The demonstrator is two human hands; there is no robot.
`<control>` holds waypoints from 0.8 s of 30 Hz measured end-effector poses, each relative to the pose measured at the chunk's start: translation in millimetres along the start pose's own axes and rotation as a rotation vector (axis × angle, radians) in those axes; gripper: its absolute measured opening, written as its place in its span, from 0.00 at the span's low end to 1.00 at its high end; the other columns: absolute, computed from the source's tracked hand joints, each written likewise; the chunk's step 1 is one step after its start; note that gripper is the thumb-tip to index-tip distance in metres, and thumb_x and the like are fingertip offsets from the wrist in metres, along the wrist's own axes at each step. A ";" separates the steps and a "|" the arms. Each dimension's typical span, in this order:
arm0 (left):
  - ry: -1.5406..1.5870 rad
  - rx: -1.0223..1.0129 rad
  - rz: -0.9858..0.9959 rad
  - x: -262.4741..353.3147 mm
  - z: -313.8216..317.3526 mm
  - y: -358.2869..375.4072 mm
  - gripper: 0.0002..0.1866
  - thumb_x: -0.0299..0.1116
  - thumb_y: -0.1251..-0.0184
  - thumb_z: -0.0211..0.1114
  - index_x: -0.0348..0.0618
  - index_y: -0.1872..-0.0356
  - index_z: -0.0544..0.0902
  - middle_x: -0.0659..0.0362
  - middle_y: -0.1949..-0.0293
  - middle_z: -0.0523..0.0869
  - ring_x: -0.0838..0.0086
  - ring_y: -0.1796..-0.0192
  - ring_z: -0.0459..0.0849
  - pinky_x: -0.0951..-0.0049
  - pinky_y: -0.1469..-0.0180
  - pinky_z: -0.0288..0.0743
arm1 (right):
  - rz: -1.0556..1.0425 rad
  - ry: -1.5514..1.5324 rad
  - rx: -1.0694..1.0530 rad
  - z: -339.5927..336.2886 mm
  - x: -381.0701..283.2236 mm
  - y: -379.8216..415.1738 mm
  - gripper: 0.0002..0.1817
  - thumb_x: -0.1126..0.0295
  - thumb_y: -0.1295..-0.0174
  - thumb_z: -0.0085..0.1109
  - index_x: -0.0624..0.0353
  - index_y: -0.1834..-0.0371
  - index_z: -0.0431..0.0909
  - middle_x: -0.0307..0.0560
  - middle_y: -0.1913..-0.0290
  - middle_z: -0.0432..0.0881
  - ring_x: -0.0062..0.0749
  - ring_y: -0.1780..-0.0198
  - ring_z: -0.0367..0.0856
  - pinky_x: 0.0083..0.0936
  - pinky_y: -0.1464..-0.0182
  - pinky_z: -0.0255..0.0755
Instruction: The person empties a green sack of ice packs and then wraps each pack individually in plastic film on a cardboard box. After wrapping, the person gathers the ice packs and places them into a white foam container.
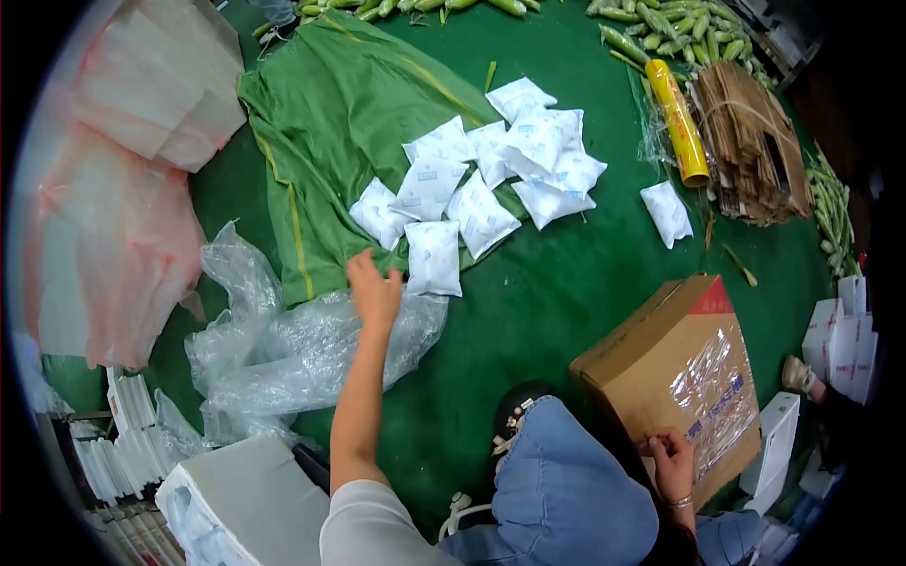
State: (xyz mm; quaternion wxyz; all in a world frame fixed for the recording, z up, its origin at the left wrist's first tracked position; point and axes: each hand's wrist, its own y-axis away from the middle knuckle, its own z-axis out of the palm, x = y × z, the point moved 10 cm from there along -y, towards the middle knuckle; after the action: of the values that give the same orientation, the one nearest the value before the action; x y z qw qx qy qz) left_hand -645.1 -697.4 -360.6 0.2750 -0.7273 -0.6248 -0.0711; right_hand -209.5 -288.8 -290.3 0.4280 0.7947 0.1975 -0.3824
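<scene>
My left hand (375, 291) reaches forward with its fingers apart and nothing held, over the edge of a crumpled clear plastic bag (321, 344). Just right of its fingertips lies a white ice pack (434, 259) with blue print. Several more such packs (481, 215) are heaped beyond it, partly on a green woven sack (349, 123). At lower right, my right hand (671, 462) is against the face of a taped cardboard box (651, 377). Its fingers are curled in; what is between them, if anything, is too small to make out.
A single ice pack (667, 215) lies apart on the green floor. Behind it are a yellow roll (677, 123) and tied flattened cardboard (750, 141). Corn in husks (684, 28) is piled at the back. A white foam box (245, 500) stands lower left; another person's hand (800, 375) shows right.
</scene>
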 end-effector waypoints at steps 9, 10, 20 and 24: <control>-0.260 -0.317 -0.419 22.3 126.2 -3.5 0.63 0.55 0.65 0.79 0.25 0.32 0.52 0.39 0.46 0.72 0.49 0.44 0.72 0.55 0.40 0.66 | -0.049 0.051 -0.153 45.1 -36.2 -17.6 0.06 0.75 0.35 0.55 0.67 0.60 0.77 0.46 0.69 0.84 0.25 0.66 0.83 0.19 0.60 0.76; -0.244 -0.330 -0.442 22.4 119.4 -3.3 0.64 0.55 0.66 0.79 0.25 0.32 0.53 0.39 0.45 0.73 0.49 0.44 0.72 0.55 0.40 0.66 | -0.074 0.038 -0.144 41.3 -33.2 -15.1 0.05 0.76 0.36 0.56 0.67 0.62 0.77 0.45 0.72 0.84 0.25 0.68 0.83 0.20 0.61 0.77; 0.966 -0.838 0.322 341.8 -69.8 34.0 0.59 0.42 0.64 0.78 0.29 0.31 0.52 0.41 0.39 0.70 0.55 0.36 0.70 0.67 0.33 0.63 | -0.459 -0.152 -0.068 0.8 -105.0 28.8 0.42 0.73 0.45 0.65 0.60 0.28 0.52 0.54 0.34 0.65 0.38 0.36 0.67 0.33 0.36 0.62; 0.684 -1.206 0.670 493.4 -145.0 114.3 0.57 0.45 0.61 0.77 0.27 0.32 0.53 0.37 0.38 0.68 0.54 0.35 0.69 0.67 0.34 0.64 | -0.759 -0.413 0.018 -11.9 -180.4 50.6 0.42 0.70 0.47 0.66 0.58 0.29 0.55 0.50 0.36 0.68 0.38 0.36 0.68 0.36 0.35 0.62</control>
State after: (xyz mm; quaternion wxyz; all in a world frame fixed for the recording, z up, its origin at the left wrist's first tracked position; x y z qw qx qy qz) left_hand -398.7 -346.9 -54.1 0.0155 -0.8394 -0.1044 -0.5332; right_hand -285.3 -304.7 -119.3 0.2805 0.5762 0.3827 -0.6655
